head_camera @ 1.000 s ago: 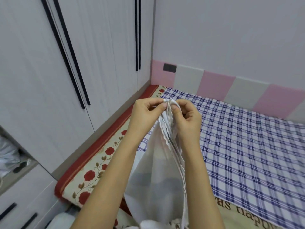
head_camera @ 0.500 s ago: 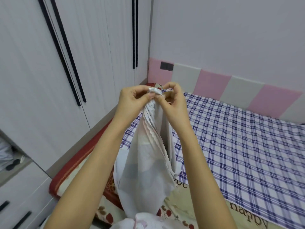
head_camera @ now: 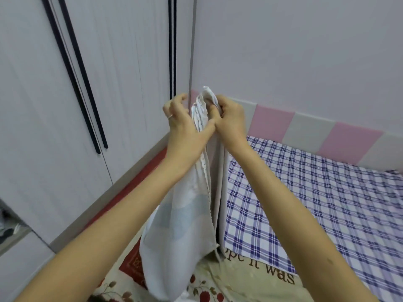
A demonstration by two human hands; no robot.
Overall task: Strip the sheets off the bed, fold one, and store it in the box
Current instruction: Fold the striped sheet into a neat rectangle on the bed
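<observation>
Checked bedsheet (head_camera: 327,203) behind; left hand (head_camera: 183,122), right hand (head_camera: 231,120) pinch thin white sheet (head_camera: 181,225), gathered edge seemingly scalloped.

My arms reach up to mid-frame; left hand (head_camera: 183,125) and right hand (head_camera: 231,120) meet, fingers curled, gripping the sheet (head_camera: 181,225) between them.

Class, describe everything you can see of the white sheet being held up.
The white sheet is thin, soft-looking cloth with faint pale-blue patches and a scalloped trim along one edge. Its top is gathered in pleats, pinched by the left hand and right hand. It hangs in long folds over the bed, its lower end leaving the frame.
</observation>
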